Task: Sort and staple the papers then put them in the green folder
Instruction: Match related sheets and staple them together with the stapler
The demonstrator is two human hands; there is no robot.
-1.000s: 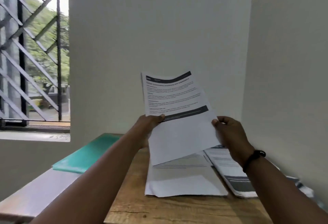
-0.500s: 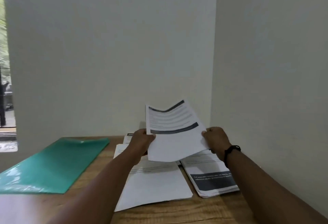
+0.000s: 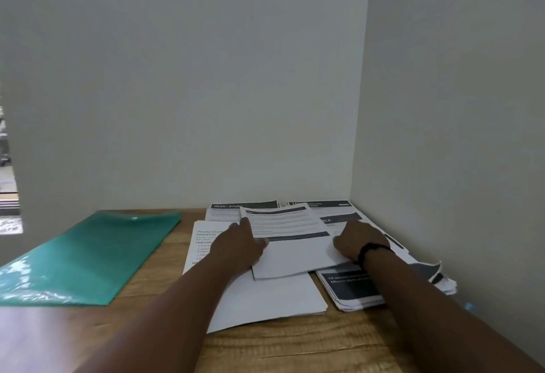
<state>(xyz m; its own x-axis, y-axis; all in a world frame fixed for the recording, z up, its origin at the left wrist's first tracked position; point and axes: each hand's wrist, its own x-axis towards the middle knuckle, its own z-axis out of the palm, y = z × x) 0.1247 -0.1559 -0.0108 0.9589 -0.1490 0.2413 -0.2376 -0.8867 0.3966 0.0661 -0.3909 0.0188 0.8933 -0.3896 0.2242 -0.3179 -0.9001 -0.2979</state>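
A thin set of printed sheets [image 3: 290,242] with dark header bars lies low over the paper piles on the wooden table [image 3: 295,343]. My left hand [image 3: 239,247] holds its left edge, thumb on top. My right hand [image 3: 355,241], with a black wristband, grips the right edge. Under them spreads a white pile [image 3: 265,296]; a second pile with dark blocks [image 3: 351,285] lies to the right. The green folder [image 3: 85,257] lies flat at the table's left, its far corner curled up. No stapler is in view.
Two more printed sheets [image 3: 244,206] rest against the back wall. White walls close the table at the back and right, forming a corner [image 3: 354,195]. A window edge shows at far left.
Both hands have lowered the held sheets from chest height down onto the piles on the table. The view has swung right, away from the window.
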